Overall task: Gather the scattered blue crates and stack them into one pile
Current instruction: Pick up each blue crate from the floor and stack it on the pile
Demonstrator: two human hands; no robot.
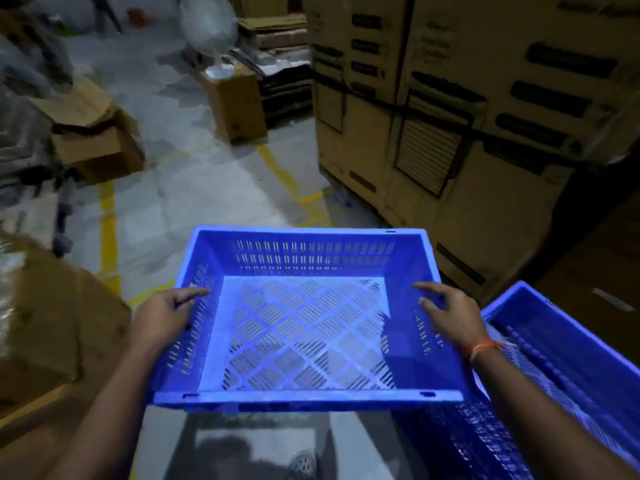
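I see the blue crate [304,327] held above the grey floor [194,202], nothing inside it. My left hand [166,310] grips its left rim, thumb over the edge; my right hand [446,313] rests on the right rim, fingers loosely spread. A second blue crate [561,348] sits just beside, right. Stacked cardboard boxes [450,98] stand beyond.

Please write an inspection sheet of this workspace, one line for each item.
Surface: grey floor with yellow lines.
Job's things: empty blue crate held up; second blue crate lower right.
Clutter: loose cardboard boxes on the left.
Grippers: left hand grips the crate's left wall; right hand rests on its right rim, fingers spread.
Cables: nothing seen.
Surroundings: tall stacked cartons on the right; wrapped fan behind.
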